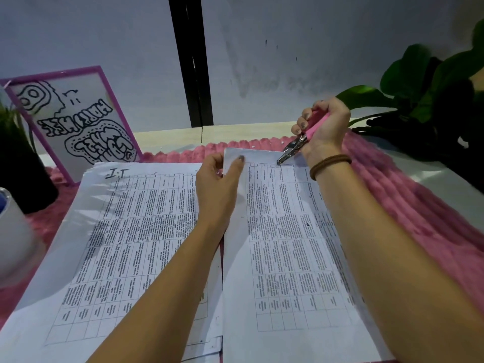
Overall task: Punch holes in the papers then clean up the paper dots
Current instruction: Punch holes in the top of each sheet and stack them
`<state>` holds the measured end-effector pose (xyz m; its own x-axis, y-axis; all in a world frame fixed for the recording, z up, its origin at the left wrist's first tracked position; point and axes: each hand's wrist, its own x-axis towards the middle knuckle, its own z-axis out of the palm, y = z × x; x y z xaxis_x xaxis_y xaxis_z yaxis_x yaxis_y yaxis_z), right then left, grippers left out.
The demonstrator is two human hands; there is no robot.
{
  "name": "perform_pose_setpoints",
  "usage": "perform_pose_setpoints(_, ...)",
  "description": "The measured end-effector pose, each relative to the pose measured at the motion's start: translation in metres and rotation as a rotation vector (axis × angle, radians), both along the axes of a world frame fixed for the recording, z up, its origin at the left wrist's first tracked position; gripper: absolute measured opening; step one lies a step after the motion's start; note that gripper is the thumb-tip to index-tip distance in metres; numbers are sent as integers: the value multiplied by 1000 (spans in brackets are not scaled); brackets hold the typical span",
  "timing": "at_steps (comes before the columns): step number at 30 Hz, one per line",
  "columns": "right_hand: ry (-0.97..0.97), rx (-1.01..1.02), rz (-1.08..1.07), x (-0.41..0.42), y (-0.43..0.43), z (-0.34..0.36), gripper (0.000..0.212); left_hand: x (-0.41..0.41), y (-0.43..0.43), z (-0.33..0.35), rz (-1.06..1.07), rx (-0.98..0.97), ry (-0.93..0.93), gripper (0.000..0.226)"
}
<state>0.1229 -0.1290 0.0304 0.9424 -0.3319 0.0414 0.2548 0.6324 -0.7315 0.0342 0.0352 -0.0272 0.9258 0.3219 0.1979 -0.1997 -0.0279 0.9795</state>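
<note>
Two stacks of printed table sheets lie on a pink fluffy mat [408,195]. The left stack [125,231] lies flat. My left hand [218,179] pinches the far left corner of the right stack [285,244], thumb on top. My right hand [323,127] grips a pink-handled hole punch [296,145], whose metal jaws sit over the far edge of the right stack. A few small white paper dots [252,146] lie on the mat beyond the sheets.
A purple-framed drawing [73,121] leans at the back left beside a dark pot with a plant [21,166]. A white cup [10,231] stands at the left edge. A leafy green plant [424,100] fills the right back corner.
</note>
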Motion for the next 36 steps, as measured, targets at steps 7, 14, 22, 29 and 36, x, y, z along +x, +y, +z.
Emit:
perform_pose_setpoints(7, -3, 2, 100, -1, -1, 1, 4, 0, 2, -1, -108, -24, 38, 22)
perform_pose_setpoints(14, -196, -121, 445, -8, -16, 7, 35, -4, 0, 3, -68, -29, 24, 20)
perform_pose_setpoints(22, -123, -235, 277, -6, -37, 11, 17, -3, 4, 5, -72, -43, 30, 23)
perform_pose_setpoints(29, -80, -107, 38, -6, -53, 10, 12, -2, 4, 2, -117, -55, 17, 19)
perform_pose_setpoints(36, -59, -95, -2, -5, -53, 7, 3, -2, 4, 2, -126, -76, 39, 19)
